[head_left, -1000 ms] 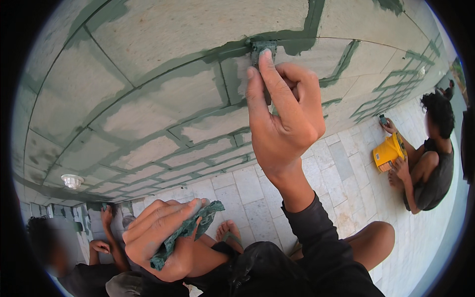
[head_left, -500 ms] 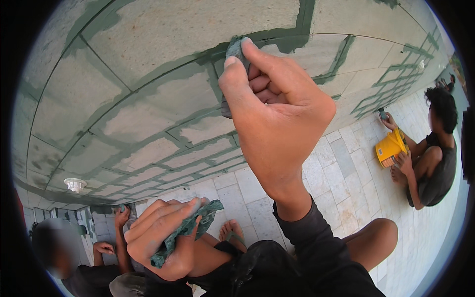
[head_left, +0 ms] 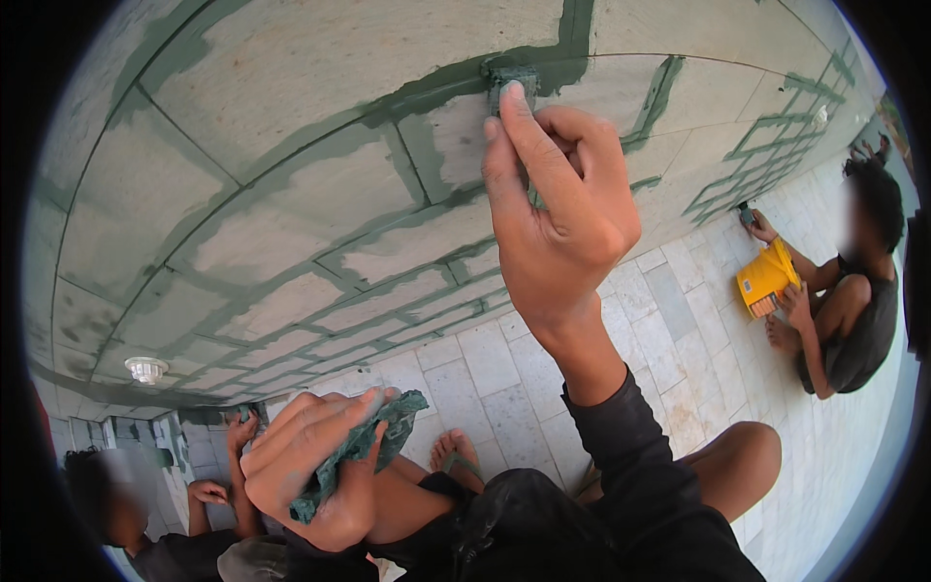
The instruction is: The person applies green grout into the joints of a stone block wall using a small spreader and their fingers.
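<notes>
My right hand (head_left: 567, 209) pinches a small flat scraper (head_left: 511, 87) smeared with dark green paste. Its edge presses against a joint of the pale tiled wall (head_left: 320, 209), where green paste runs along the seams in wide bands. Fingers hide most of the scraper. Low on the left, my left hand (head_left: 315, 461) is closed around a crumpled wad of green paste (head_left: 364, 446), which sticks out between thumb and fingers; whether a sheet lies under the paste I cannot tell.
To the right a person (head_left: 858, 291) squats with a yellow bucket (head_left: 766, 279), one hand at the wall's foot. Another person (head_left: 179, 543) works low at the left. A white round fitting (head_left: 145, 370) juts from the wall. Pale paving (head_left: 504, 388) covers the floor.
My right hand has moved right along the seam with the scraper, uncovering green paste on the wall behind it. My left hand stays nearly still with the wad.
</notes>
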Demonstrator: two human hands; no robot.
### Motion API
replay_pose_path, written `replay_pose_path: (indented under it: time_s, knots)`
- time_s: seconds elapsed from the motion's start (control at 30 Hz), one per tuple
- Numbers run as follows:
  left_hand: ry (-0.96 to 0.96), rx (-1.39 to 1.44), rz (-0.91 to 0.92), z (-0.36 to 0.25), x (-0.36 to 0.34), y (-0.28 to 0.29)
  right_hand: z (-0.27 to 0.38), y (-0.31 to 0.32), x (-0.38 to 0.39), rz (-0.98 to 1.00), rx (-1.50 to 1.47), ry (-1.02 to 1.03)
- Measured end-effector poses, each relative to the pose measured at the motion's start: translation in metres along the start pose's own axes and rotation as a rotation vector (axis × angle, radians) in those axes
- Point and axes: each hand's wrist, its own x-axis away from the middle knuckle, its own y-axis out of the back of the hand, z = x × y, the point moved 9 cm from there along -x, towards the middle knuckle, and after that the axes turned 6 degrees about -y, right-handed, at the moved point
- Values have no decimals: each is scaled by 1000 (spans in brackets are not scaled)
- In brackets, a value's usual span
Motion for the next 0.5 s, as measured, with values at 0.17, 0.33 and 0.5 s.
replay_pose_path:
  time_s: [0.17, 0.33, 0.5]
  knots:
    - [32, -40, 42, -4, 0, -3, -8, 13, -7, 57, -81, -200]
    - [58, -17, 39, -2, 0, -4, -20, 8, -19, 10, -295, -399]
    - [13, -28, 23, -2, -2, -5, -2, -15, -8, 13, -402, -472]
